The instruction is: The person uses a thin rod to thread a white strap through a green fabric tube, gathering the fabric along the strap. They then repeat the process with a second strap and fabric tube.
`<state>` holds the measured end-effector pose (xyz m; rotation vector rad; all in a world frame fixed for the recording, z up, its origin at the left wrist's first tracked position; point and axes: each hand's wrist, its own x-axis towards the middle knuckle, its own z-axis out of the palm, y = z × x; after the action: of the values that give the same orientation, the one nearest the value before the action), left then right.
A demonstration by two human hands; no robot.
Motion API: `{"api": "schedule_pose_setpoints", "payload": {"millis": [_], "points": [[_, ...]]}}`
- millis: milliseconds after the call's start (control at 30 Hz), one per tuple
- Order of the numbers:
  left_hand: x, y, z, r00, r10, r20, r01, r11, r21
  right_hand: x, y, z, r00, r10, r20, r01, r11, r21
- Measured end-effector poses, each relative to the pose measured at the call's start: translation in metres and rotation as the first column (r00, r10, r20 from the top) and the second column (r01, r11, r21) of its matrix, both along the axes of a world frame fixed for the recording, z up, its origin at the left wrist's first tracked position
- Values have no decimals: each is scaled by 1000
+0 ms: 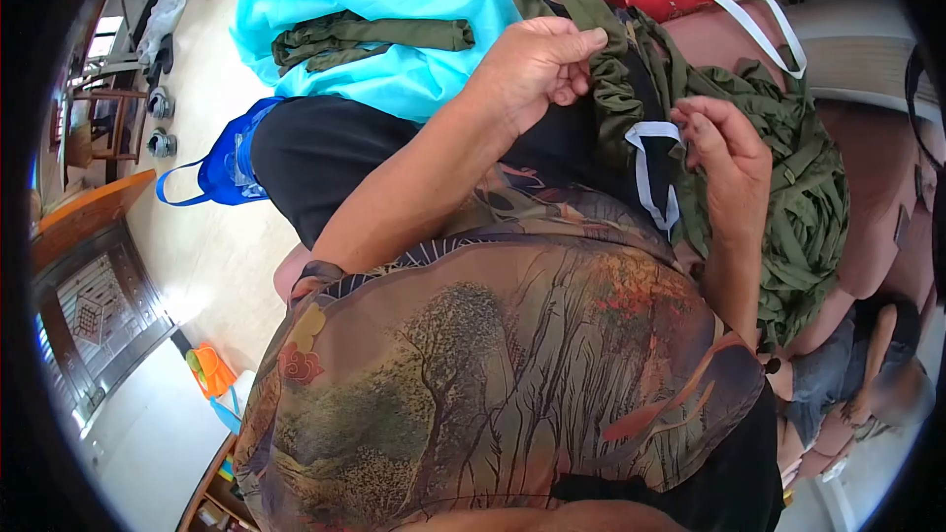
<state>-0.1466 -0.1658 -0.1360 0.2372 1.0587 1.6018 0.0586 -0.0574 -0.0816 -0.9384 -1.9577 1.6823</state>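
The left hand (537,67), top middle, pinches a bunched green strip (616,94) between thumb and finger. The right hand (729,158), just right of it, has bent fingers; I can't tell if they grip anything. The white band (642,175) dangles near the strip's lower end, so it might twist. The green heap (808,192), upper right, might tangle if pulled.

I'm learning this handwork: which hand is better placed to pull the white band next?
Probably the right hand: it is beside the white band, while the left hand pinches the green strip farther away.
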Motion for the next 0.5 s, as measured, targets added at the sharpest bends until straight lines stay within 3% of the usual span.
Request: {"api": "schedule_pose_setpoints", "payload": {"millis": [167, 267, 367, 500], "points": [[5, 3, 6, 1000, -15, -24, 16, 1000, 11, -16, -3, -4, 971, 231, 68, -240, 950, 198], [5, 2, 10, 995, -11, -96, 11, 1000, -2, -24, -2, 0, 944, 299, 142, -331, 833, 444], [0, 0, 7, 991, -5, -135, 3, 1000, -12, -26, -6, 7, 940, 274, 206, -336, 850, 405], [-18, 2, 0, 983, 161, -93, -162, 987, 2, -13, 2, -1, 929, 287, 235, -365, 814, 451]]}}
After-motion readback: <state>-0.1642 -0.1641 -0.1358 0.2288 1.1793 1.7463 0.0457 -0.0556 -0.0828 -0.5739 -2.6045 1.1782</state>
